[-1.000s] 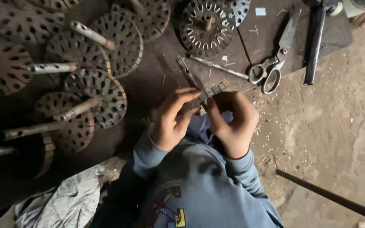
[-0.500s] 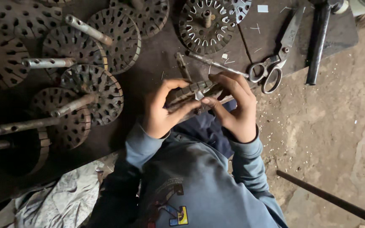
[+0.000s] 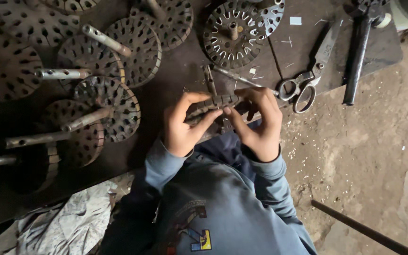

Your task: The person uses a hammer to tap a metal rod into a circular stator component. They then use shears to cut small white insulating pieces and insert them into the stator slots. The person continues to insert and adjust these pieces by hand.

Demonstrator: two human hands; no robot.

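Both my hands hold a slotted, ring-shaped metal core [image 3: 214, 102] edge-on, just above the near edge of a dark work board [image 3: 175, 78]. My left hand [image 3: 181, 128] grips its left side, thumb pressed along the rim. On the right end, my right hand [image 3: 259, 125] closes with fingers curled over the top. Blue sleeves cover both wrists. The underside of the core is hidden by my fingers.
Several slotted rotor discs on steel shafts [image 3: 101, 101] lie at left on the board. A larger slotted disc [image 3: 238, 29] sits at the top. Scissors [image 3: 307, 81] and a dark-handled tool [image 3: 357, 61] lie right. Crumpled cloth [image 3: 67, 226] lower left; a rod [image 3: 364, 230] on the earthen floor.
My hands have lifted the core up toward the board and it has turned in my fingers. The things on the board have not moved.
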